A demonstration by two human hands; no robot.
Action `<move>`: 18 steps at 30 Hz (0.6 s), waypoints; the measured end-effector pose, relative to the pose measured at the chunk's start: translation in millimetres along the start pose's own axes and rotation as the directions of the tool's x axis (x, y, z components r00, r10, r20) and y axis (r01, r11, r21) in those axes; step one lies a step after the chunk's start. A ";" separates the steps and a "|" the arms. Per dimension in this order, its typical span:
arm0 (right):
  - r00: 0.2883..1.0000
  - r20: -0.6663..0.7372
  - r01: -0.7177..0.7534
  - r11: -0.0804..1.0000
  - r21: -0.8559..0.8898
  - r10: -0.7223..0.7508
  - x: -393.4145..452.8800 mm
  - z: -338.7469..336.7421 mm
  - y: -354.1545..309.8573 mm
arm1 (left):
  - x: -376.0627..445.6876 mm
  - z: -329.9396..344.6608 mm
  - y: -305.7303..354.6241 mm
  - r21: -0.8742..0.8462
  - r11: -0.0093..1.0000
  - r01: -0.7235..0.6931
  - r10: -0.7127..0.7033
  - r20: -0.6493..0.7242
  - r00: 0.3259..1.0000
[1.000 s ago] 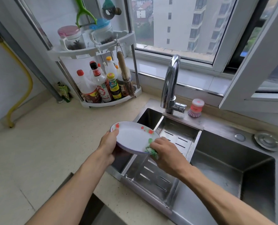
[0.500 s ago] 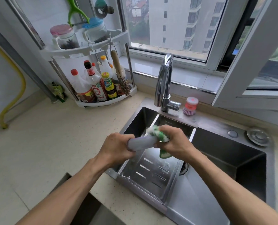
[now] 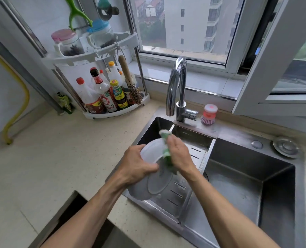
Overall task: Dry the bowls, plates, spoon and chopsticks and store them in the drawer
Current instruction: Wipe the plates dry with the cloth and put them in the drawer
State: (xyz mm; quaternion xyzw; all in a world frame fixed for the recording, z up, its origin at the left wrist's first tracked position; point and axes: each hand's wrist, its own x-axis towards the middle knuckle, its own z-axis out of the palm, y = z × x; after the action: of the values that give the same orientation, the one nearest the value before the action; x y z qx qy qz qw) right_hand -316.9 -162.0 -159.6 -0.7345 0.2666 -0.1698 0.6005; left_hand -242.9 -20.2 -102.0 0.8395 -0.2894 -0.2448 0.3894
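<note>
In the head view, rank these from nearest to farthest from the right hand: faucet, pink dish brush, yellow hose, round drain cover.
From the right hand, which holds a green cloth against the plate:
1. Faucet, just behind the hand at the sink's back edge.
2. Pink dish brush, behind and to the right, beside the faucet.
3. Round drain cover, far right on the sink ledge.
4. Yellow hose, far left on the wall.

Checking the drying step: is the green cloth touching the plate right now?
Touching. The head view shows the right hand pressing the green cloth against the plate, which the left hand grips by its rim.
</note>
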 end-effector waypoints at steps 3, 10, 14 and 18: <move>0.998 0.045 0.046 0.999 -0.006 -0.045 -1.7 8.6 2.0 | 0.6 0.9 0.6 -0.016 1.000 0.006 -0.006 -0.015 1.000; 0.996 0.070 -0.058 0.989 0.133 0.049 3.8 9.2 9.8 | -2.9 4.9 -1.4 0.024 1.000 -0.002 0.003 -0.024 1.000; 0.983 0.088 0.173 0.975 -0.137 -0.162 -10.1 29.6 1.3 | 1.8 4.8 -1.5 -0.071 0.997 0.026 -0.030 -0.063 0.998; 0.988 0.010 0.154 0.988 -0.015 -0.154 -4.4 22.4 3.2 | 0.1 2.0 -1.3 -0.075 0.997 0.019 -0.021 -0.027 0.999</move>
State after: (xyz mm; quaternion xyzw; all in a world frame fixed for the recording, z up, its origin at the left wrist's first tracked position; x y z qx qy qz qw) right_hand -308.3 -142.1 -167.4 -0.7583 0.2076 -0.2103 0.5811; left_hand -243.7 -20.6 -104.2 0.8305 -0.2662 -0.2476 0.4220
